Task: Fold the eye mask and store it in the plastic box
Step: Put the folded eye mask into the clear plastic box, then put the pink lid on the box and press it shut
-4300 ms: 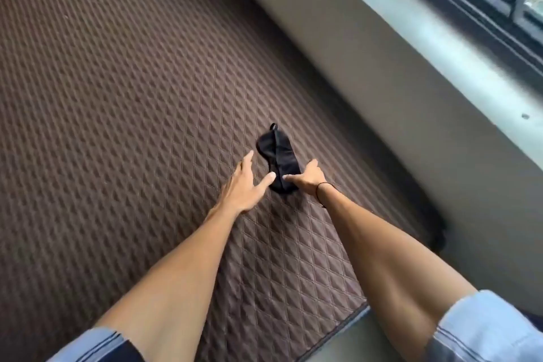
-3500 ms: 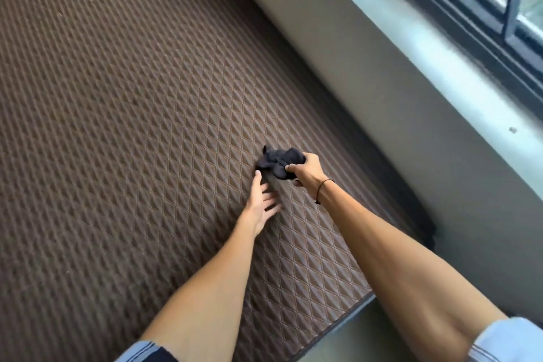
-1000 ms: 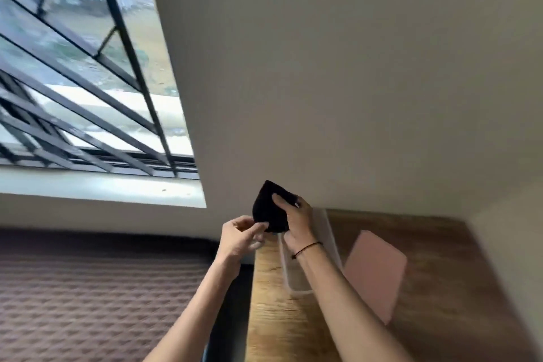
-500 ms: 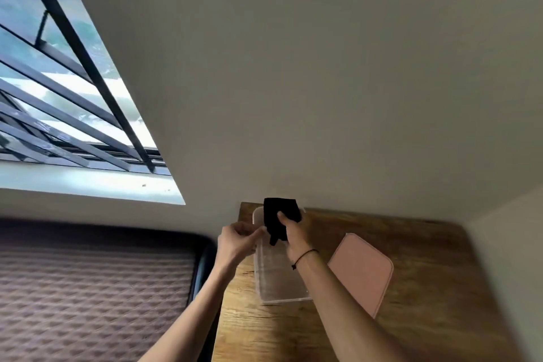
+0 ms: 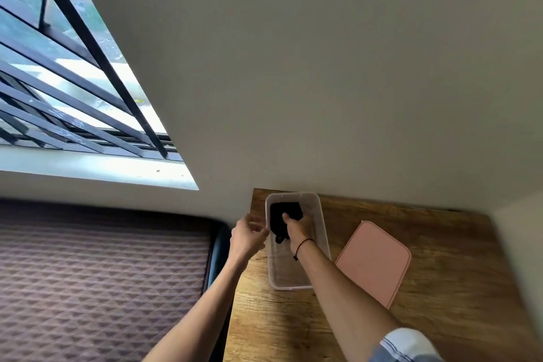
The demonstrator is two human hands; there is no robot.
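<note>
The right hand (image 5: 297,229) reaches down into the clear plastic box (image 5: 318,223), fingers closed on the folded black eye mask (image 5: 283,214), which sits inside at the far end. The left hand (image 5: 246,236) hovers just outside the box's left wall, fingers loosely curled, holding nothing. The box stands on a wooden desk (image 5: 440,258) beside a pink lid (image 5: 374,261)

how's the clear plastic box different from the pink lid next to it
The plastic box is see-through with raised walls; the pink lid is opaque and flat. The plastic box holds the black eye mask and the right hand; the pink lid has nothing on it. The left hand is at the box's left rim, none near the lid. Both rest on the wooden table.
</note>
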